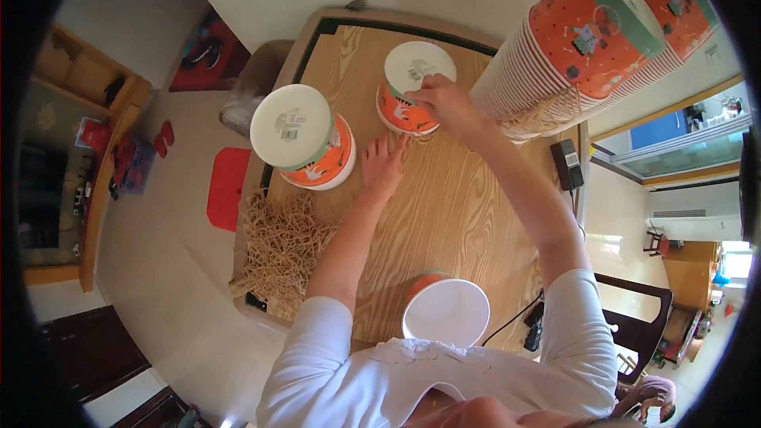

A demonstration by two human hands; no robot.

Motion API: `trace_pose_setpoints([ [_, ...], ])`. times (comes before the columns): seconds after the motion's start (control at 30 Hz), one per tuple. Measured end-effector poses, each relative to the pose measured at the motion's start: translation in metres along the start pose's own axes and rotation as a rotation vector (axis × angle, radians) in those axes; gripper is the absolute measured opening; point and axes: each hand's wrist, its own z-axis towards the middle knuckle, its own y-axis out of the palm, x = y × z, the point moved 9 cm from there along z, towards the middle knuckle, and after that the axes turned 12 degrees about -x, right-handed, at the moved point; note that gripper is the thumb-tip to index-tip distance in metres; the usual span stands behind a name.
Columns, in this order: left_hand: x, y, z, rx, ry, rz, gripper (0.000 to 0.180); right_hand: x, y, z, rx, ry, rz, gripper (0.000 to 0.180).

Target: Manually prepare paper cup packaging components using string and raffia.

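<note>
An orange paper bucket [406,115] stands upside down at the far middle of the wooden table, its white base [414,63] facing up. My right hand [445,103] is over its right side, fingers bent and closed at the edge of the base; anything pinched there is too small to make out. My left hand [383,165] lies on the table just in front of the bucket, fingers apart and holding nothing, the tips close to its lower rim. To the left is another upturned bucket stack [293,131], orange and green with a white base on top.
Shredded brown paper [285,250] is heaped at the table's left edge. An open white-lined bucket [448,313] stands close to me. Two tall stacks of nested buckets [590,40] rise at the far right, beside a black power adapter [566,165] and cable.
</note>
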Motion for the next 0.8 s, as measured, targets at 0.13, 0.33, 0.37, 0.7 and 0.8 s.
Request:
trace_pose_setpoints([
  [0.13,0.001,-0.002,0.000,0.016,-0.002,0.010,0.061,0.001,-0.001,0.001,-0.047,-0.014,-0.008,0.026],
  [0.33,-0.002,0.005,0.001,0.020,-0.033,0.029,0.058,0.002,-0.001,0.003,-0.068,-0.063,-0.044,0.026],
  [0.37,-0.002,0.006,0.002,0.020,-0.032,0.028,0.058,0.001,-0.002,0.002,-0.056,-0.081,-0.044,0.027],
  [0.7,0.005,-0.010,-0.004,-0.004,-0.023,0.028,0.059,-0.006,-0.008,-0.010,0.081,-0.107,0.011,0.027],
  [0.8,0.023,-0.033,-0.023,-0.026,0.017,-0.124,0.061,-0.026,-0.028,-0.036,0.218,-0.076,0.041,0.028],
])
